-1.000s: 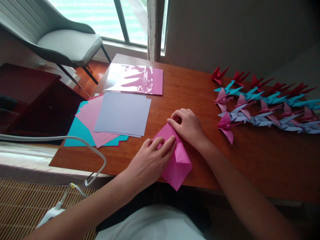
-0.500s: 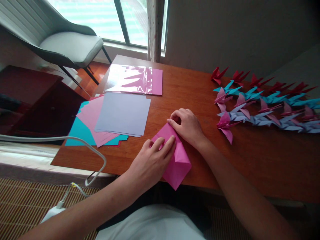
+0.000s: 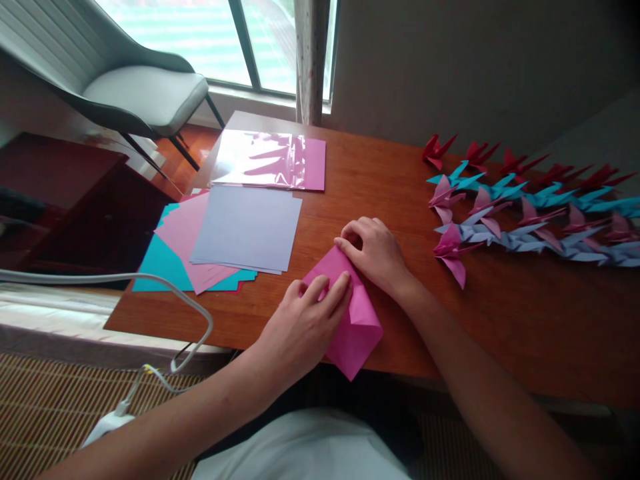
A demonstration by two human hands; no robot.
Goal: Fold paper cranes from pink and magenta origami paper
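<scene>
A sheet of bright pink origami paper (image 3: pixel 364 313), partly folded into a diamond-like shape, lies at the table's front edge, its lower tip jutting past it. My left hand (image 3: pixel 299 323) is closed with bent fingers, holding the paper down near its middle and hiding part of its left side. At the paper's top corner, my right hand (image 3: pixel 375 252) pinches the tip between thumb and forefinger, the other fingers curled. A bright pink folded paper crane (image 3: pixel 451 252) stands on the table to the right of my right hand.
Rows of red, turquoise (image 3: pixel 505 188), light pink and pale lavender cranes run along the right. Left of my hands lie pale lavender sheets (image 3: pixel 247 227), pink and turquoise sheets, and a clear packet (image 3: pixel 257 160). A white cable (image 3: pixel 193 300) crosses the table's left corner; a chair (image 3: pixel 145 93) stands beyond.
</scene>
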